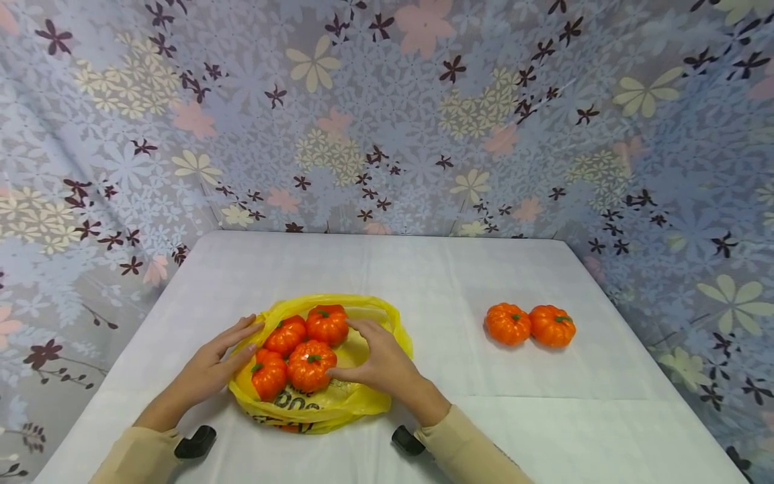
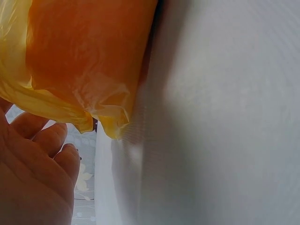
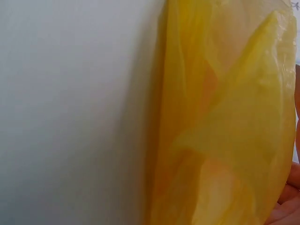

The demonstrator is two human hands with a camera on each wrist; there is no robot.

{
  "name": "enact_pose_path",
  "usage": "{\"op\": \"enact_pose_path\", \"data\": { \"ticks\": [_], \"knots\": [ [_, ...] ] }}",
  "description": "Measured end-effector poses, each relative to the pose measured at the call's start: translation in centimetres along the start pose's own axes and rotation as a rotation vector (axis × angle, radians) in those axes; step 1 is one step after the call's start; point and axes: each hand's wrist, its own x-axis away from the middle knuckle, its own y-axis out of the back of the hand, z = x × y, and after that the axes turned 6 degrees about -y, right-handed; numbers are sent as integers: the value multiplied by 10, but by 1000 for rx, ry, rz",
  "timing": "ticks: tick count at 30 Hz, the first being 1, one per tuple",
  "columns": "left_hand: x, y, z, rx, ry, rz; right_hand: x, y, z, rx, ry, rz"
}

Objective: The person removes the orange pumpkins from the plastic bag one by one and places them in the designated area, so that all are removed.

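Note:
A yellow plastic bag (image 1: 363, 407) with dark lettering lies spread at the mouth, with several small orange pumpkins (image 1: 312, 366) with green stems inside it. My left hand (image 1: 211, 366) rests at the bag's left rim, its fingers extended. Over the right side of the bag reaches my right hand (image 1: 387, 359), thumb and fingers spread apart, the tips beside two of the pumpkins. Whether they touch them I cannot tell. In the left wrist view, orange shows through the bag (image 2: 89, 56) near the relaxed fingers. The bag's wall (image 3: 225, 131) hides most of the hand in the right wrist view.
Two more orange pumpkins, one on the left (image 1: 508, 324) and one on the right (image 1: 552, 327), sit side by side on the white-covered table (image 1: 520, 430). A flowered cloth (image 1: 387, 121) hangs behind the table. Black wrist cameras (image 1: 195, 442) sit by both sleeves.

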Motion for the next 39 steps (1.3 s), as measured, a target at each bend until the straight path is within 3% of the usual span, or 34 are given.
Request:
{"op": "enact_pose_path", "data": {
  "ticks": [17, 31, 39],
  "knots": [
    [-2, 2, -2, 5, 2, 4, -2, -18, 10, -10, 83, 41],
    [-2, 3, 0, 0, -12, -1, -4, -28, 18, 74, 12, 113],
    [-1, 2, 1, 7, -11, 0, -4, -32, 22, 87, 19, 127]
  ]
}}
